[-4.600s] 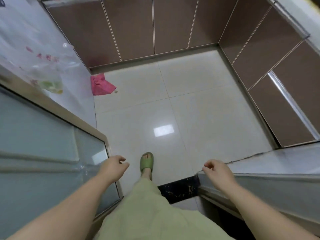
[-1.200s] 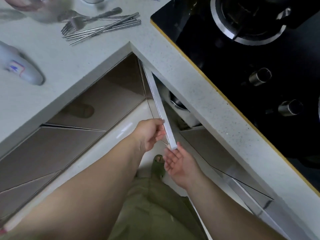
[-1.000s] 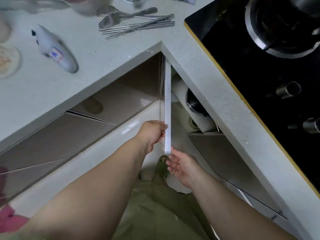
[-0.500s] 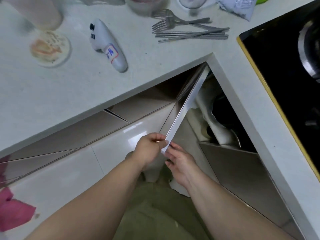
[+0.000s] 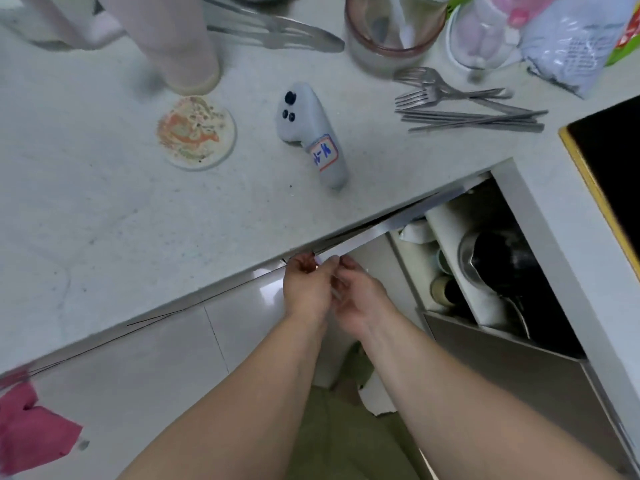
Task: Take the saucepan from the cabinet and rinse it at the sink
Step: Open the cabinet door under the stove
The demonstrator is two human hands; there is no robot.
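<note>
The corner cabinet under the counter stands wide open, its door (image 5: pixel 388 230) swung back nearly flat against the counter's front. My left hand (image 5: pixel 306 289) and my right hand (image 5: pixel 360 296) both pinch the door's free end. Inside the cabinet, on a shelf to the right, sits a dark saucepan (image 5: pixel 498 261) with a steel rim, partly hidden by the countertop. Neither hand touches the pan.
On the pale countertop (image 5: pixel 104 220) lie a white handheld device (image 5: pixel 311 133), a round coaster (image 5: pixel 195 131), forks and chopsticks (image 5: pixel 467 109), and glass jars (image 5: pixel 391 29). A black hob (image 5: pixel 609 161) is at right. A pink cloth (image 5: pixel 31 431) lies on the floor.
The door has swung further open, from sticking out at an angle to almost flat along the counter. Both hands moved up with its end, and more of the cabinet's inside shows.
</note>
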